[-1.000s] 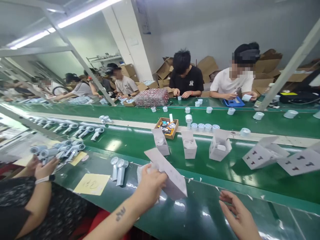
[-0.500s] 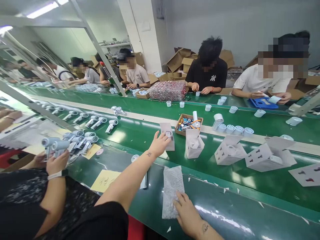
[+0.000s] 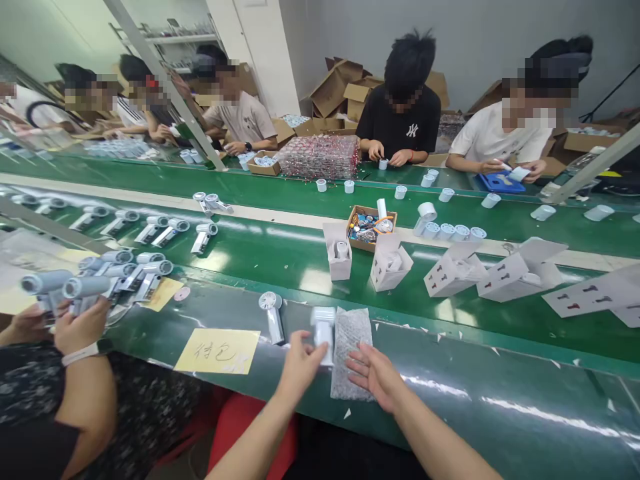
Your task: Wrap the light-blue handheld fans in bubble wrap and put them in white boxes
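My left hand has its thumb and fingers around the handle of a pale blue-grey handheld fan, which looks slightly blurred. Just right of the fan, a clear bubble-wrap sleeve lies flat on the green bench. Over the sleeve's right side is my right hand, fingers spread and palm turned inward, with nothing in it. Another handheld fan lies to the left of my left hand, its round grille facing up. Beside that sits a yellow card with handwriting.
Open white boxes stand in a row on the green belt, near a cardboard tray of tools. More fans lie left. A person's hand beside me holds fans. Co-workers sit across the line. Paper scraps litter the bench.
My left hand has drawn back from the leftmost white box to the bench, where a fan now shows beside the sleeve. My right hand has lifted off the sleeve. The view has shifted.
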The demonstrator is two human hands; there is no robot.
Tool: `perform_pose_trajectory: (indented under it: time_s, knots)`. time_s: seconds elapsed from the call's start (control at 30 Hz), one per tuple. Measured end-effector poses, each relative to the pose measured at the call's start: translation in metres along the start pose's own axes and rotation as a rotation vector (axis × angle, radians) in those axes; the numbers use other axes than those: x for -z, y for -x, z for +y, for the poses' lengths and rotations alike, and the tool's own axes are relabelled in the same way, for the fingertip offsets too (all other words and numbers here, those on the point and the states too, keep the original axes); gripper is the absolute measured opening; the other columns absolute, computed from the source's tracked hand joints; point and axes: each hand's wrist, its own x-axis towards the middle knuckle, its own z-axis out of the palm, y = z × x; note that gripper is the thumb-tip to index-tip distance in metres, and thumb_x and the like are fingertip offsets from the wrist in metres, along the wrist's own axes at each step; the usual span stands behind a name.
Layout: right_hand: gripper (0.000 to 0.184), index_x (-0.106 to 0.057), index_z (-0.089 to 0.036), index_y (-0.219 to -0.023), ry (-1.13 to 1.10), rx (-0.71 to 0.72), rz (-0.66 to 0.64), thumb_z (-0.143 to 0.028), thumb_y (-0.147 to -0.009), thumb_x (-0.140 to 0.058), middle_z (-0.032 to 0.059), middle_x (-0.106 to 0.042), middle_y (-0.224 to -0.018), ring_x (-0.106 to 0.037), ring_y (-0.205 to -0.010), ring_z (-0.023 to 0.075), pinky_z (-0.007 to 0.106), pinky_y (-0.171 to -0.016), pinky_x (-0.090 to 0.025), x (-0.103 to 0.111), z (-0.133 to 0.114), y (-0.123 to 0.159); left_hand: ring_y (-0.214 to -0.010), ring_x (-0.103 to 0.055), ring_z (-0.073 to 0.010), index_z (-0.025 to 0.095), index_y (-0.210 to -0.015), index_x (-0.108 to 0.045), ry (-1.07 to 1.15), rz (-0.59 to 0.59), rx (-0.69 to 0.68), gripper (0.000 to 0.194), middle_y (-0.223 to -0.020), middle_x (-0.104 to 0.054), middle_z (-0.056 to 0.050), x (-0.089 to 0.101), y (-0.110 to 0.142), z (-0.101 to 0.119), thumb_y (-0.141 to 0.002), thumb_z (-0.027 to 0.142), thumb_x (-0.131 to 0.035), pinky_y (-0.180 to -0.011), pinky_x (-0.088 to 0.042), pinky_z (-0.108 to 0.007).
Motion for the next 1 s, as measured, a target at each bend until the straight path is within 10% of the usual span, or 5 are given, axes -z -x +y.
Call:
perform_pose_trajectory:
  time_s: [0.1, 0.27, 0.5, 0.83, 1.0]
  knots:
    - [0.054, -0.063, -0.017, -0.091, -0.194, -0.008, 0.001, -0.061, -0.061, -0.078, 0.0056, -0.070, -0.079, -0.067, -0.075, 0.0214, 0.035, -0.071, -0.055, 0.002, -0.015, -0.003, -0.064, -0.060, -0.0179, 0.021, -0.097, -0.048, 0.066, -0.259, -0.174, 0.030, -0.073, -0.058, 0.001, -0.030, 0.035, -0.007, -0.088, 0.049, -0.050, -0.059, -0.050, -0.029]
    - [0.045, -0.062, -0.018, -0.088, -0.225, 0.030, 0.171, -0.052, -0.064, -0.081, 0.0003, -0.065, -0.063, -0.061, -0.056, 0.0165, 0.030, -0.058, -0.051, 0.057, -0.031, 0.031, -0.102, -0.058, -0.0247, 0.019, -0.088, -0.060, -0.514, -0.454, -0.543, 0.010, -0.099, -0.064, -0.008, -0.047, 0.036, -0.035, -0.080, 0.014, -0.059, -0.095, -0.046, -0.040]
    - [0.060, -0.060, -0.020, -0.108, -0.247, -0.157, 0.021, -0.041, -0.058, -0.088, -0.0011, -0.067, -0.074, -0.066, -0.060, 0.0160, 0.026, -0.056, -0.050, 0.074, -0.003, 0.103, -0.083, -0.060, -0.0214, 0.018, -0.076, -0.065, -0.262, -0.493, -0.386, 0.018, -0.080, -0.066, -0.006, -0.055, 0.014, -0.010, -0.082, 0.016, -0.048, -0.084, -0.046, -0.036]
    - [0.053, -0.065, -0.020, -0.103, -0.231, -0.026, -0.021, -0.035, -0.056, -0.085, -0.0025, -0.064, -0.075, -0.055, -0.059, 0.0105, 0.026, -0.062, -0.049, 0.072, 0.000, 0.116, -0.054, -0.044, -0.0096, 0.016, -0.064, -0.056, 0.345, -0.561, -0.072, 0.033, -0.057, -0.053, 0.003, -0.064, 0.033, 0.053, -0.064, 0.045, -0.072, -0.056, -0.036, -0.023]
    - [0.061, -0.059, -0.021, -0.112, -0.241, 0.039, -0.093, -0.032, -0.058, -0.085, -0.0018, -0.064, -0.081, -0.057, -0.063, 0.0121, 0.026, -0.062, -0.050, 0.084, 0.002, 0.135, -0.060, -0.046, -0.0112, 0.015, -0.067, -0.059, 0.260, -0.714, -0.206, 0.025, -0.061, -0.054, 0.003, -0.076, 0.046, 0.080, -0.071, 0.037, -0.069, -0.061, -0.037, -0.025]
